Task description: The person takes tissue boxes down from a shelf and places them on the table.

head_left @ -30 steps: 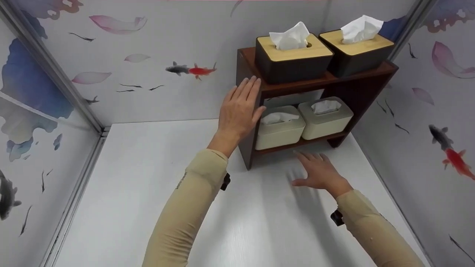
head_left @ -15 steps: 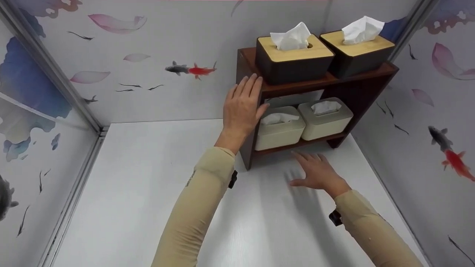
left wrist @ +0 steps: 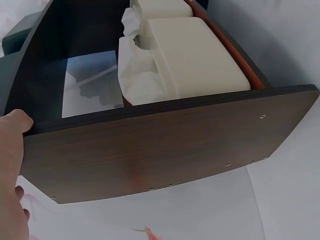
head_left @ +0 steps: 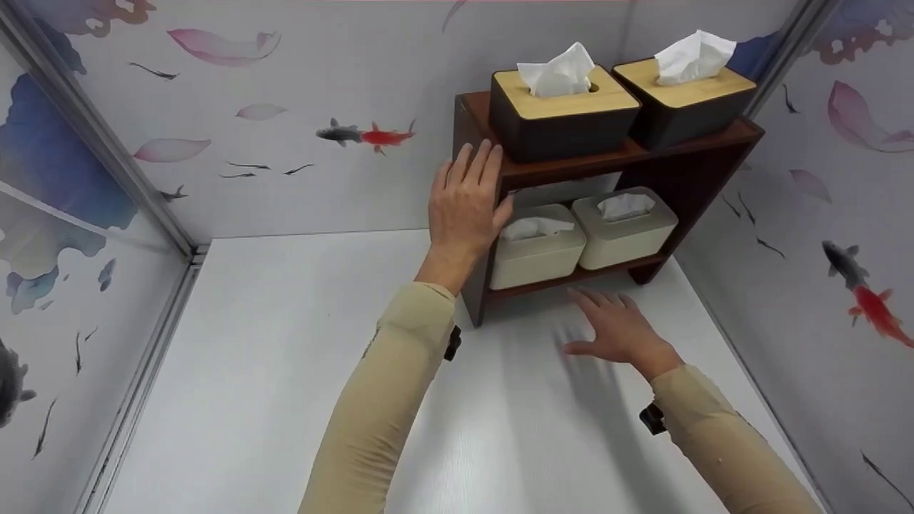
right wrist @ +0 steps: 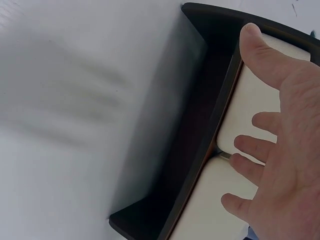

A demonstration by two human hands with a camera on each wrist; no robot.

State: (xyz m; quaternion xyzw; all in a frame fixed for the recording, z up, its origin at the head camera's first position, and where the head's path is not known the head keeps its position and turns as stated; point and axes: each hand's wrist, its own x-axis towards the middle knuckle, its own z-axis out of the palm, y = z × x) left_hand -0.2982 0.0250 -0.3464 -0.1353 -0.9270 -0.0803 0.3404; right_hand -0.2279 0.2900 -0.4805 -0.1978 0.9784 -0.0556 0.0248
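Note:
A small dark red-brown wooden shelf (head_left: 564, 171) stands at the back right. My left hand (head_left: 464, 207) lies along its left side panel (left wrist: 150, 155), fingers straight and near the top corner. In the left wrist view its thumb (left wrist: 19, 120) is right at the panel's front edge. My right hand (head_left: 618, 332) hovers in front of the lower board with fingers spread, holding nothing. Two cream tissue boxes, a left one (head_left: 539, 260) and a right one (head_left: 628, 235), sit on the lower board. On top are two black tissue boxes with wooden lids, left (head_left: 571, 135) and right (head_left: 692, 114).
The shelf stands on a white tabletop (head_left: 285, 371) closed in by printed panels with fish and petals. The right panel (head_left: 807, 285) is close beside the shelf; a metal rail (head_left: 153, 343) runs along the left edge.
My left hand and forearm have shifted slightly right, closer against the shelf's side. The right hand has barely moved; the shelf and tissue boxes look the same.

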